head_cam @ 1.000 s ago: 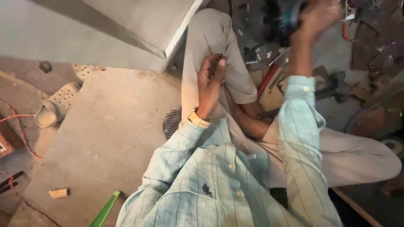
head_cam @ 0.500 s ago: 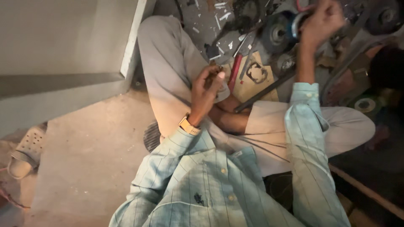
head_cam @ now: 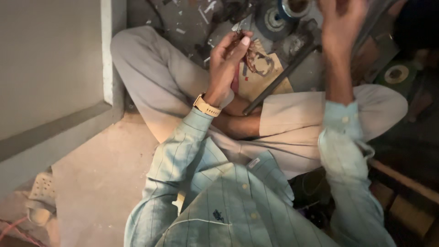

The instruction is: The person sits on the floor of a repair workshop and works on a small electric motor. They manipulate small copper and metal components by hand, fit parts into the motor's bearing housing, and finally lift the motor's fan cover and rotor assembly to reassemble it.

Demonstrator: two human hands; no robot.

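Far left there's a pale wall panel (head_cam: 50, 68) with a raised edge, and a perforated sandal (head_cam: 41, 194) lying on the bare concrete floor (head_cam: 100, 183) below it. The person sits cross-legged on that floor in beige trousers (head_cam: 155, 87) and a light striped shirt (head_cam: 238, 210).

The left hand (head_cam: 226, 61), tan watch (head_cam: 206, 106) on the wrist, is curled up above the lap, fingers pressed together around a small dark reddish bit (head_cam: 240, 39). It's too blurry to say what that piece is, but it sits right at the fingertips, so the left hand is clearly the nearer one. Just past it, lower down, a scrap of cardboard (head_cam: 265, 73) lies on the floor with a dark ring-shaped part on top.

A long dark metal bar (head_cam: 283, 75) runs diagonally from near the shin up toward the right, its long axis pointing at the raised right hand (head_cam: 340, 23). That hand is up at the frame's top edge, fingers bent, and I honestly can't tell if it grips anything.

Round grinding discs (head_cam: 274, 20) and metal clutter crowd the dim floor beyond.
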